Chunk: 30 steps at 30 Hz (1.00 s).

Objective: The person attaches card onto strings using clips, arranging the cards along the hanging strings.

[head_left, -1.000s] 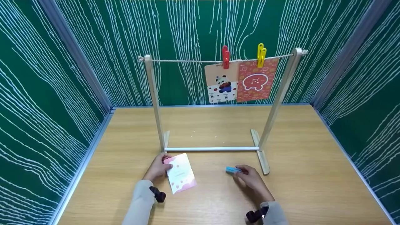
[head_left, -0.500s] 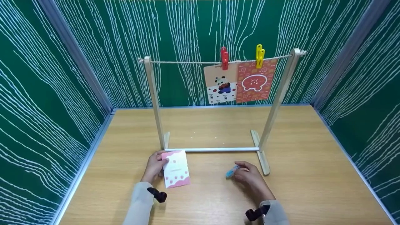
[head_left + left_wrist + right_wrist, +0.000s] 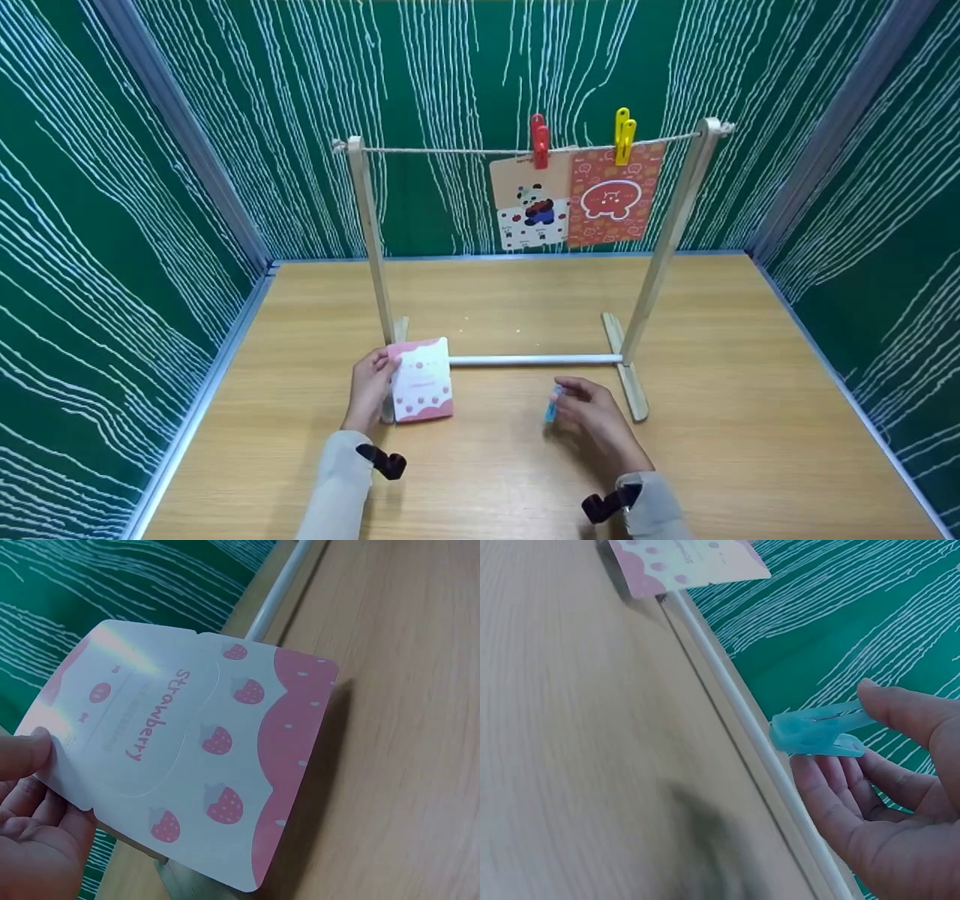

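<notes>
Between thumb and fingers, my left hand [image 3: 371,386] pinches a pink and white strawberry card [image 3: 421,382] by its upper left edge. The left wrist view shows the card's [image 3: 172,727] strawberries and the word "Strawberry", raised over the table. My right hand [image 3: 596,412] holds a light blue clothespin [image 3: 553,403]. In the right wrist view the thumb lies on one arm of the clothespin [image 3: 817,727] and fingers are at the other, its nose pointing away from the hand. Overhead, a red clothespin [image 3: 540,142] and a yellow clothespin [image 3: 624,137] hold a panda card [image 3: 532,206] and a red bear card [image 3: 615,217].
A wooden stand carries a rope [image 3: 442,151] between its left post [image 3: 369,225] and right post [image 3: 671,225]. A white bar [image 3: 532,361] joins the posts low down, close over the table [image 3: 487,480]. Green walls with white lines [image 3: 442,75] enclose the table.
My left hand has raised the strawberry card away from me and turned it upright, so it now overlaps the left end of the bar. The blue clothespin has turned from sideways to nearly upright.
</notes>
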Available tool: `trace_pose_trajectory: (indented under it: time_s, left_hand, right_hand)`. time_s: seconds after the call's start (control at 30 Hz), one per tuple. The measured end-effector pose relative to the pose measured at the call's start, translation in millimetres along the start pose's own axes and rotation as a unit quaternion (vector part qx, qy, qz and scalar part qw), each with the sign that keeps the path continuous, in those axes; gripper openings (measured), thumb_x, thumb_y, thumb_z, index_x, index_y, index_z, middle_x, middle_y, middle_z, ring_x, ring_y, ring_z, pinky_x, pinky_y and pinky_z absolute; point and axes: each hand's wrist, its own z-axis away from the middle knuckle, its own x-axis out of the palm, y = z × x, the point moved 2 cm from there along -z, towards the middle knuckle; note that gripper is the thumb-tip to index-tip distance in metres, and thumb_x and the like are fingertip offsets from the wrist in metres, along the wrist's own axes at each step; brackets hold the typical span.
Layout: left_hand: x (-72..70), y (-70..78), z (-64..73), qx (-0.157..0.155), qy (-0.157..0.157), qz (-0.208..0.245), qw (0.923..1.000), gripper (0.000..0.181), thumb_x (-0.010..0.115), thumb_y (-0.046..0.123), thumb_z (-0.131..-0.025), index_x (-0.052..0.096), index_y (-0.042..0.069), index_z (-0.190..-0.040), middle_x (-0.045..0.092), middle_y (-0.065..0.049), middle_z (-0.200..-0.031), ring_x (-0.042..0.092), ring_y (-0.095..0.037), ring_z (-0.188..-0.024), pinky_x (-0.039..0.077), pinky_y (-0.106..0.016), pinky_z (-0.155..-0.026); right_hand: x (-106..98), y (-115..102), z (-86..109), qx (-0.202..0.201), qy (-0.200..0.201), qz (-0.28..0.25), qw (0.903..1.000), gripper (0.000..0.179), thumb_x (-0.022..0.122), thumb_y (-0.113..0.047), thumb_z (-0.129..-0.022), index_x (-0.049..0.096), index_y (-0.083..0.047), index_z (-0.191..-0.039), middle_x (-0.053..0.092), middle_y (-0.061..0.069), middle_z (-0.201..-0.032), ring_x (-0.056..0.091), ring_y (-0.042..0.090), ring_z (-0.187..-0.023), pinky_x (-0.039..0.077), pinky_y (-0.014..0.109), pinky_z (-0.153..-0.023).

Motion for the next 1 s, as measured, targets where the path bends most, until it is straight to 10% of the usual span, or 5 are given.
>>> trace_pose_trajectory:
  time_s: [0.53,0.83,1.0]
  left_hand:
    - [10.0,38.1,-0.3,0.057,-0.004,-0.047,0.9972,0.035,0.059,0.015,-0.095,0.057,0.000,-0.127,0.063,-0.020,-0.123,0.059,-0.028,-0.112,0.047,-0.036,-0.100]
    - [16.2,59.4,-0.1,0.144,0.012,-0.054,0.9881,0.028,0.063,0.017,-0.092,0.063,-0.005,-0.109,0.067,-0.016,-0.097,0.055,-0.009,-0.077,0.046,-0.016,-0.070]
    - [18.9,70.3,-1.4,0.131,0.007,-0.069,0.9889,0.030,0.061,0.019,-0.093,0.062,-0.001,-0.116,0.067,-0.018,-0.108,0.061,-0.018,-0.092,0.050,-0.027,-0.087]
  right_hand:
    - [23,-37,-10.6,-0.048,-0.006,0.033,0.9983,0.040,0.069,-0.006,-0.085,0.059,0.006,-0.122,0.064,0.012,-0.108,0.061,0.015,-0.094,0.053,0.029,-0.090]
    - [36,-60,-13.8,-0.094,-0.021,0.038,0.9947,0.039,0.070,-0.007,-0.086,0.061,0.004,-0.122,0.065,0.011,-0.105,0.060,0.014,-0.093,0.052,0.022,-0.085]
    - [43,-75,-15.8,-0.111,-0.019,0.048,0.9925,0.038,0.069,-0.006,-0.086,0.061,0.002,-0.122,0.064,0.011,-0.104,0.059,0.015,-0.093,0.052,0.021,-0.081]
